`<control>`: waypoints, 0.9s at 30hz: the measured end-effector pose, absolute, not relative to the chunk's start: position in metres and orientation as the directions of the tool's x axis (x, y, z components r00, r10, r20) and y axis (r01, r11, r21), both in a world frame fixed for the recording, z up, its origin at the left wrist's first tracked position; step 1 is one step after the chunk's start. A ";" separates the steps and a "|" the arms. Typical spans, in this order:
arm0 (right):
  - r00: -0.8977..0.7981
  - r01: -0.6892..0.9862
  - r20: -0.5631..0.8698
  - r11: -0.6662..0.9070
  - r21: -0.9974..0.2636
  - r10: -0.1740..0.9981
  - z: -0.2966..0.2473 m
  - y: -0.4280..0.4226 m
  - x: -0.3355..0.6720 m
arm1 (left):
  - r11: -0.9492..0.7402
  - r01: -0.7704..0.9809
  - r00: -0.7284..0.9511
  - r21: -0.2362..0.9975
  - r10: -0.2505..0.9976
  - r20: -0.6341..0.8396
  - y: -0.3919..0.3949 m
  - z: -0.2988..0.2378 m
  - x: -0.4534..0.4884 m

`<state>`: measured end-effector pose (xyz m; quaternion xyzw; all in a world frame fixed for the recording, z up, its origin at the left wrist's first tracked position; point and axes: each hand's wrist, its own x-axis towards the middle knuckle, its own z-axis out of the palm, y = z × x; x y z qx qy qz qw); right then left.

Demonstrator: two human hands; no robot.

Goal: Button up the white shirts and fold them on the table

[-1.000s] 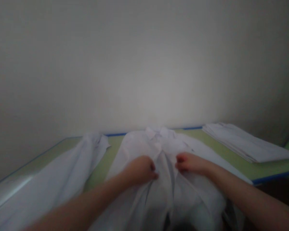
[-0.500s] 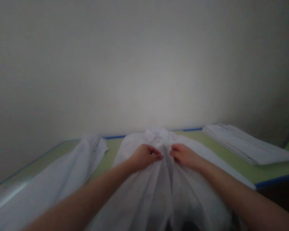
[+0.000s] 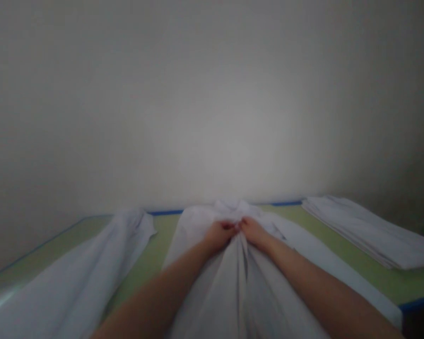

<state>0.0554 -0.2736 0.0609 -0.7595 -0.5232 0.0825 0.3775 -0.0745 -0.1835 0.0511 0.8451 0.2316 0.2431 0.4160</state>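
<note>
A white collared shirt (image 3: 198, 226) lies front up on the green table (image 3: 367, 270), its collar towards the wall. My left hand (image 3: 219, 234) and my right hand (image 3: 253, 230) meet just below the collar. Both have their fingers closed, pinching the two front edges of the shirt together at the placket. The fabric runs in folds from my hands down towards me between my forearms.
A second white garment (image 3: 81, 278) lies spread on the table to the left. A stack of folded white cloth (image 3: 371, 228) sits at the back right. A plain wall rises right behind the table, whose edge is blue.
Both hands have moved up the shirt front towards the collar and drawn closer until they touch. The view has tilted slightly upward.
</note>
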 end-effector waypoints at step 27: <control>0.277 0.598 0.301 0.082 -0.797 0.913 0.072 -0.303 0.059 | -0.413 0.098 0.810 0.906 0.561 0.168 -0.178 0.045 -0.075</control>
